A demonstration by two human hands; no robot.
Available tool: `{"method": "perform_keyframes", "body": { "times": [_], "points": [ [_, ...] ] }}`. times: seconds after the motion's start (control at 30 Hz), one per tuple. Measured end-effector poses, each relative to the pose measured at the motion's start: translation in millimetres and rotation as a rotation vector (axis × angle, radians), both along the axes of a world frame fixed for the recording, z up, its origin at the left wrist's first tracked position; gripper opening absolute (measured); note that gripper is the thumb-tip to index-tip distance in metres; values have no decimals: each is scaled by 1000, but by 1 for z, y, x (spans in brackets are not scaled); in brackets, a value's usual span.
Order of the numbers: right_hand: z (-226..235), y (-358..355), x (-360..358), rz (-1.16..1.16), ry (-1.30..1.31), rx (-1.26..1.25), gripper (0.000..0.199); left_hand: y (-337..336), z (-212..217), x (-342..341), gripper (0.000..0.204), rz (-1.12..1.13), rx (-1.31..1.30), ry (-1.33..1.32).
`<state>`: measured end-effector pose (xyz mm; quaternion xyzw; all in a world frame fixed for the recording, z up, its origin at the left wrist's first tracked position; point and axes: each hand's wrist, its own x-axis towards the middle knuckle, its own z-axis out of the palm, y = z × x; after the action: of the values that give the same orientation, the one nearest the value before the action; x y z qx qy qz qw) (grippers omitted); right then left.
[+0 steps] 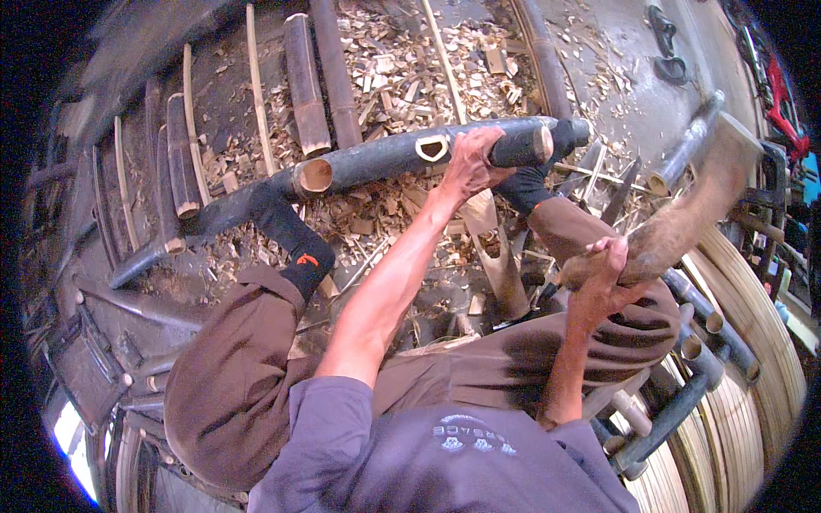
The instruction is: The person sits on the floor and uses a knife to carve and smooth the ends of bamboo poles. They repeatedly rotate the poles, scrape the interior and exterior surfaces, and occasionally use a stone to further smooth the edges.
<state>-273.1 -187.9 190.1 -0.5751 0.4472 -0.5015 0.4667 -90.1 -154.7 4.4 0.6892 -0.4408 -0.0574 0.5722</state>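
My left hand (475,162) is closed over a dark bamboo pole (376,161) near its right cut end. A light-rimmed hole is cut into the pole's side, just left of that hand. In my right hand (607,278) is a thick, curved wooden mallet (697,201), raised out to the right over my bent knee, its far end slightly blurred. The pole lies crosswise before me, with my feet in dark socks (295,244) against it on both sides. A pale bamboo piece with a hole (496,256) stands between my legs, below my left hand.
Wood chips (398,73) cover the floor. Bamboo lengths (306,85) and thin strips (258,94) lie beyond the pole. Cut dark tubes (684,145) and pale bamboo strips (744,308) lie at the right. Sandals (667,47) rest at the far right.
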Motion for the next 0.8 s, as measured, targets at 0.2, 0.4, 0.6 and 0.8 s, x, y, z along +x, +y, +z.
{"method": "perform_keyframes", "body": {
  "times": [0.2, 0.4, 0.6, 0.8],
  "points": [
    [-55, 7, 26, 266, 548, 32, 65, -9, 5, 4, 61, -30, 37, 77],
    [-80, -18, 9, 82, 511, -12, 47, -21, 12, 0, 51, 21, 128, 54],
    [-67, -40, 7, 127, 342, 192, 48, -11, 2, 6, 46, 95, 181, 3],
    [-77, -6, 22, 310, 602, 196, 71, -4, 10, 9, 46, 4, 241, 81]
  ]
}}
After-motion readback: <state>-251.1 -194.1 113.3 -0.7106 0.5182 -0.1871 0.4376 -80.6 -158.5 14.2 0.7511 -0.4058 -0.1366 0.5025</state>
